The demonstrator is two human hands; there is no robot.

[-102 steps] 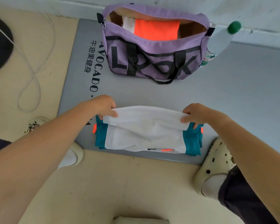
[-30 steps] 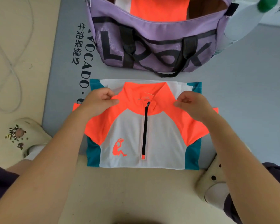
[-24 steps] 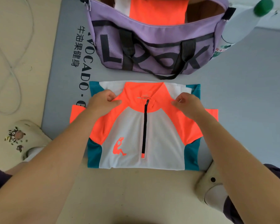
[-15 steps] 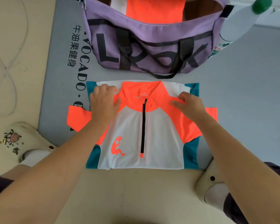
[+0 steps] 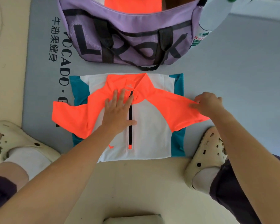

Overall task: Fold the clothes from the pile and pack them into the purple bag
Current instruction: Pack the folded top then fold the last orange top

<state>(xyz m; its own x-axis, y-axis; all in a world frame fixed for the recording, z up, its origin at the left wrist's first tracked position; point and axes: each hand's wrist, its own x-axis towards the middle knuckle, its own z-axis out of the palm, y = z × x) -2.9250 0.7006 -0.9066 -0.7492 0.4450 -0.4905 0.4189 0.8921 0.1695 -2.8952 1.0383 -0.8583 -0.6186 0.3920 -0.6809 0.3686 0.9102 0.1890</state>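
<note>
The left hand [image 5: 118,110] presses flat on the shirt [image 5: 145,126] chest while the right hand [image 5: 205,102] pinches the right sleeve [image 5: 176,107], which stretches sideways, ready to fold inward.

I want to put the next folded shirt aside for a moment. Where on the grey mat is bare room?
The widest bare patch of the grey mat lies right of the purple bag and the shirt, past the right hand. A narrow strip runs between bag and shirt. The mat's left edge is crowded by printed lettering and the orange sleeve.
</note>
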